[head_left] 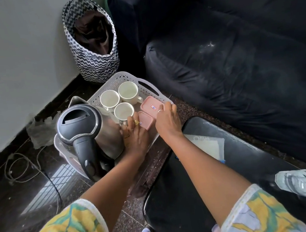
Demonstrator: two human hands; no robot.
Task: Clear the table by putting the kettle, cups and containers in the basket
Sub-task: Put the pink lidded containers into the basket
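A white perforated basket (146, 85) sits on the floor. In it stand a steel kettle (85, 130) with a black lid and handle, three white cups (127, 90) (109, 98) (123, 111), and two pink lidded containers. My left hand (136, 134) lies between the kettle and the small pink container (146, 121), its fingers bent down over that container's left edge beside the front cup. My right hand (167, 119) grips the near right edge of the large pink container (151, 106).
A black glossy table (247, 162) at the right carries a clear sheet (208, 144) and a glass item (304, 185). A dark sofa (236, 50) is behind. A zigzag fabric bag (95, 59) stands by the wall. Cables (21, 167) lie on the floor at the left.
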